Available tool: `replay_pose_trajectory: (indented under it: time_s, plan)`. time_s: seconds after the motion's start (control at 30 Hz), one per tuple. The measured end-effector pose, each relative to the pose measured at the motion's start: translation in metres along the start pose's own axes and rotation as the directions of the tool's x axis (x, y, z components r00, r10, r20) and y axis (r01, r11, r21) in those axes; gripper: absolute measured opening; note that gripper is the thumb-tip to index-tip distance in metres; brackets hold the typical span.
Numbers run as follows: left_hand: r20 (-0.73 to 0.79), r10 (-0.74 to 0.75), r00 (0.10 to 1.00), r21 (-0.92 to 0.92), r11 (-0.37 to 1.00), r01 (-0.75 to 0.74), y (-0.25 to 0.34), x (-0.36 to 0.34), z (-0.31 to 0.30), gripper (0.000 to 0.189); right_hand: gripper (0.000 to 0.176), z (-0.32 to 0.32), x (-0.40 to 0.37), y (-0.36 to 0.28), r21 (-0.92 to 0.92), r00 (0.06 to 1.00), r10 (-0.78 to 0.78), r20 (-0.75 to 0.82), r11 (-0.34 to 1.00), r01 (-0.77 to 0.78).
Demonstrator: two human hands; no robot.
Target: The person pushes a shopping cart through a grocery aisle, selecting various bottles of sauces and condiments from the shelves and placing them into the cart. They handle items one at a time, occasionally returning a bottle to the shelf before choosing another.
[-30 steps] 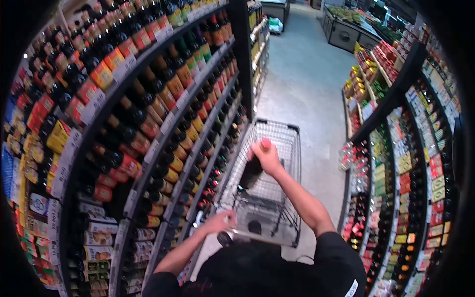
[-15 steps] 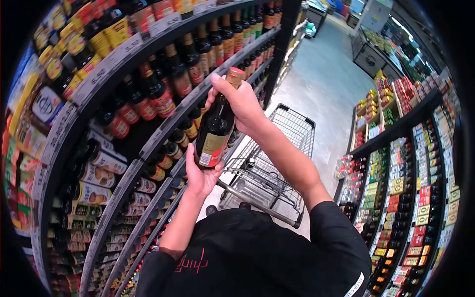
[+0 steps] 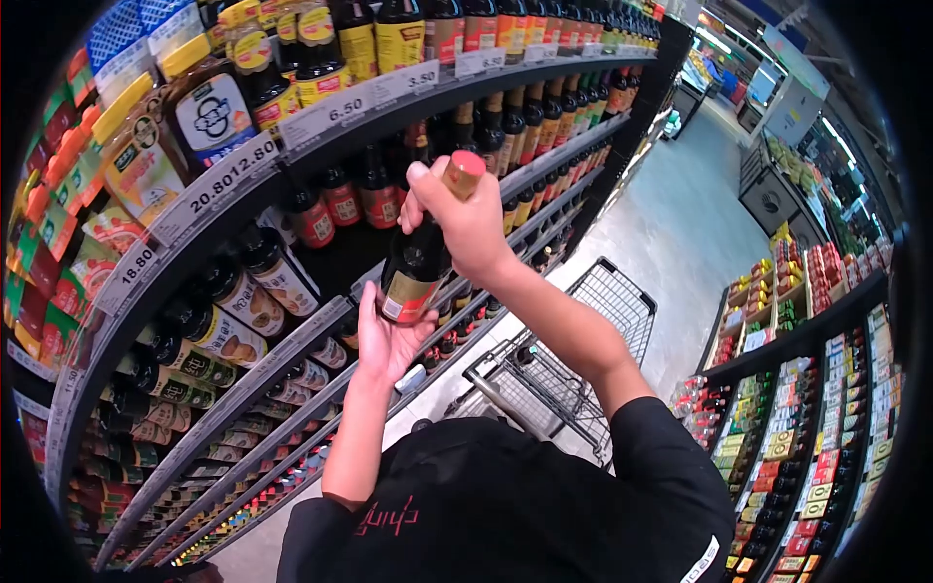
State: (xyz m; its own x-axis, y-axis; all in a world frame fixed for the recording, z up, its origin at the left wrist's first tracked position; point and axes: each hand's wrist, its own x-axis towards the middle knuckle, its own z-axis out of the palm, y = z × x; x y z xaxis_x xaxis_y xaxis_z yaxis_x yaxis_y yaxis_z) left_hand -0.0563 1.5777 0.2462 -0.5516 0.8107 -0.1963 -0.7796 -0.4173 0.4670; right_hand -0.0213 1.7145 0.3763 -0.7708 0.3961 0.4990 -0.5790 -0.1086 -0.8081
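A dark glass bottle [image 3: 416, 272] with a red cap and a gold-and-red label is held tilted in front of the shelves. My right hand [image 3: 462, 219] is wrapped round its neck, just below the cap. Under the bottle's base, my left hand [image 3: 389, 335] supports it from below, with the thumb up along its side. Similar dark bottles with red labels [image 3: 379, 199] stand on the shelf right behind the held one.
Curved shelves with price strips [image 3: 340, 109] fill the left side. A metal shopping cart [image 3: 607, 311] stands on the aisle floor beyond my right forearm. Another stocked shelf [image 3: 777, 437] lines the right side. Produce stands [image 3: 777, 194] are farther back.
The view has shifted, so the shelves and cart appear farther right. The bottle stays in both hands, now with its base tipped more toward the shelf.
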Motion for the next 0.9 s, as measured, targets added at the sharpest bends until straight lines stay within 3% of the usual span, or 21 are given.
replay_pose_trajectory:
  time_s: [0.03,0.07,0.13,0.2,0.27,0.3,0.33,0.4,0.47,0.67,0.83,0.9]
  plan:
    - [0.064,0.142,0.988,0.051,0.988,-0.146,0.001,0.001,-0.007,0.058,0.025,0.005,-0.001,0.005,-0.071,0.997,-0.073,0.027,0.995,0.074]
    - [0.067,0.152,0.986,0.047,0.987,-0.156,0.002,0.001,-0.012,0.058,0.024,0.009,-0.002,0.011,-0.14,0.988,-0.143,0.06,0.979,0.15]
    - [-0.088,0.412,0.907,0.386,0.853,-0.35,0.006,-0.001,-0.019,0.053,0.021,0.016,-0.004,0.025,-0.196,0.963,-0.241,0.124,0.945,0.262]
    - [-0.04,0.465,0.884,0.434,0.806,-0.404,0.012,-0.001,-0.023,0.054,0.022,0.02,0.006,0.035,-0.259,0.863,-0.435,0.259,0.829,0.496]
    - [0.05,0.624,0.78,0.708,0.529,-0.469,0.018,0.001,-0.025,0.057,0.022,0.024,0.015,0.047,-0.271,0.825,-0.485,0.291,0.785,0.557]
    - [0.052,0.614,0.788,0.735,0.511,-0.446,0.023,0.0,-0.024,0.058,0.022,0.026,0.02,0.054,-0.28,0.785,-0.532,0.318,0.738,0.614]
    - [0.054,0.616,0.786,0.731,0.511,-0.452,0.028,0.003,-0.027,0.058,0.022,0.027,0.023,0.06,-0.281,0.782,-0.533,0.324,0.735,0.617]
    - [0.122,0.64,0.759,0.825,0.36,-0.436,0.035,0.014,-0.038,0.056,0.02,0.028,0.03,0.074,-0.308,0.785,-0.512,0.348,0.728,0.612]
    - [0.114,0.654,0.747,0.839,0.339,-0.425,0.041,0.024,-0.045,0.054,0.02,0.029,0.036,0.089,-0.318,0.785,-0.517,0.342,0.722,0.614]
    - [-0.023,0.621,0.783,0.841,0.435,-0.32,0.065,0.041,-0.042,0.054,0.022,0.024,0.052,0.113,-0.466,0.914,-0.32,0.249,0.788,0.403]
    - [-0.096,0.576,0.812,0.799,0.532,-0.282,0.072,0.052,-0.039,0.059,0.013,0.033,0.068,0.122,-0.35,0.987,-0.14,0.079,0.923,0.159]
    - [-0.117,0.559,0.821,0.785,0.558,-0.268,0.074,0.056,-0.038,0.062,0.015,0.032,0.074,0.132,-0.319,0.991,-0.124,0.049,0.939,0.133]
